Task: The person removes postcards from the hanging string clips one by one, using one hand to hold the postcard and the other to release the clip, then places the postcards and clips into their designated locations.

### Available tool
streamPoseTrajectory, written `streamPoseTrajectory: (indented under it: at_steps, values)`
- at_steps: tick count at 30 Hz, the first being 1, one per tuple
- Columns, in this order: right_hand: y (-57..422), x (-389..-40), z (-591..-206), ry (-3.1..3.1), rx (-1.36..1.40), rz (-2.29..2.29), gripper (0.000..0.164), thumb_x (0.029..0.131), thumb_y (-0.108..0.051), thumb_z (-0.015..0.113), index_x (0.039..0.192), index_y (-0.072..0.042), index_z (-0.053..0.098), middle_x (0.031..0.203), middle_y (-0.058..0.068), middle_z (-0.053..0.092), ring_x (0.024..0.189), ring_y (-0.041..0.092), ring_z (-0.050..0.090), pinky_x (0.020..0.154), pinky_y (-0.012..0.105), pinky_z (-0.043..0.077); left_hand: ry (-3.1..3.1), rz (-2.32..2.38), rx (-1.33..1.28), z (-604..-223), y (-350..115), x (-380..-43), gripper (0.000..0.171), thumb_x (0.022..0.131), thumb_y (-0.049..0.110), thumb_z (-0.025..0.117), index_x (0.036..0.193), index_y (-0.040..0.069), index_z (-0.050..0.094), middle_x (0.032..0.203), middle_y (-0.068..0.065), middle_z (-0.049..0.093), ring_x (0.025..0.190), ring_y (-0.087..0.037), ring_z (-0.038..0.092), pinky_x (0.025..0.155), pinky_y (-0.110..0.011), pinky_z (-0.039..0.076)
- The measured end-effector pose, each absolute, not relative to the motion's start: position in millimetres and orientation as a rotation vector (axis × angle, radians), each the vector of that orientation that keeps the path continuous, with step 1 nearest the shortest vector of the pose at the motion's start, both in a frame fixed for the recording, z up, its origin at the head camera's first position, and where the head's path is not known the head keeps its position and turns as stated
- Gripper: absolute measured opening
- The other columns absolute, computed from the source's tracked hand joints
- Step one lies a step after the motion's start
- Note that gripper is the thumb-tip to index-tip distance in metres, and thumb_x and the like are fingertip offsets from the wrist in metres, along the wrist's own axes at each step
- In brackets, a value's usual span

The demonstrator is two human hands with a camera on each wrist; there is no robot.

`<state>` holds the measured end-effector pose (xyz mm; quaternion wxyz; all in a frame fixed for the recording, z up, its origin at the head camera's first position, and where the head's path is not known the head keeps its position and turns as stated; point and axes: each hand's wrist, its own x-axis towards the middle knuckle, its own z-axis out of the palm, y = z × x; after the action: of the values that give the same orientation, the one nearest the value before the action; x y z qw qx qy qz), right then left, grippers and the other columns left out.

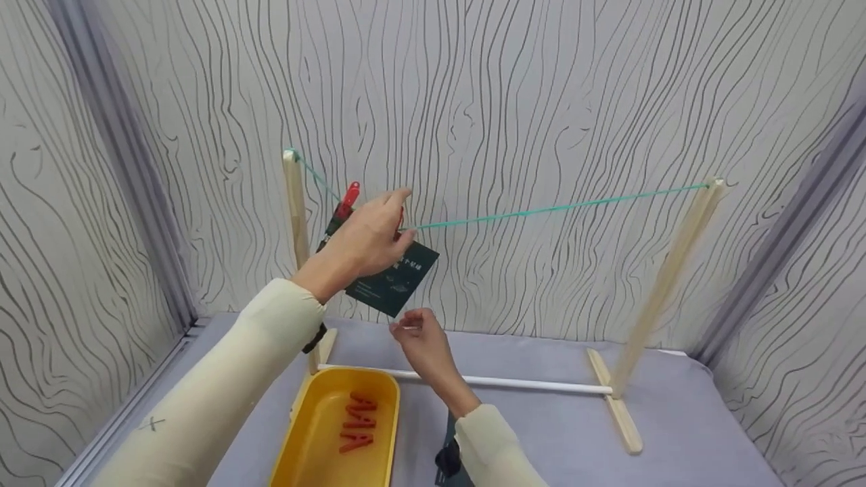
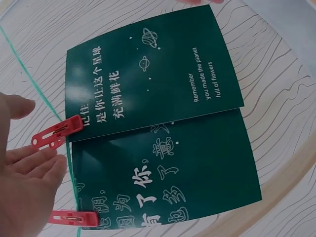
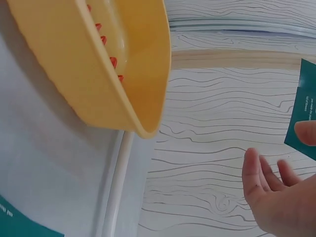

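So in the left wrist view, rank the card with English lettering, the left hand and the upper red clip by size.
Largest: card with English lettering
Then: left hand, partly out of frame
Smallest: upper red clip

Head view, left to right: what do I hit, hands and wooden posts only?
One wooden post → left hand → right hand → the other wooden post.

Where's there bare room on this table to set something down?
Bare grey cloth lies between the cream right sleeve and the long right wooden foot, in front of the slim white rod; more lies right of that foot. It's crowded left, around the yellow plastic tray and dark green card.
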<state>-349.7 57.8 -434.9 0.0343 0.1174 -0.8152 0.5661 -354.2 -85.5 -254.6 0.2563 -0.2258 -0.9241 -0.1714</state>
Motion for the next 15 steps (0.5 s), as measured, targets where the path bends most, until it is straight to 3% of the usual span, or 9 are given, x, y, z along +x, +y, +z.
streamPoseTrajectory:
  at_steps: [6,15]
  values:
    - [43,-354,-435,-2.426,0.301,1.820,0.048,0.092,-0.033,0.067,0.130,-0.011,0.048,0.134,0.012,0.057,0.114,0.023,0.063,0.098,0.041,0.054,-2.540,-0.361,-0.565,-250,-84,-357,0.057,0.100,0.032,0.054,0.147,0.005,0.038,0.128,-0.013,0.062,0.113,-0.027,0.064,0.098,-0.042,0.054]
    - [27,-360,-434,-2.222,0.278,2.049,0.057,0.092,-0.029,0.067,0.142,-0.018,0.041,0.125,0.011,0.064,0.111,0.022,0.066,0.101,0.045,0.052,-2.549,-0.457,-0.520,-256,-90,-359,0.056,0.101,0.035,0.050,0.147,0.005,0.039,0.133,-0.015,0.060,0.123,-0.029,0.059,0.108,-0.045,0.047]
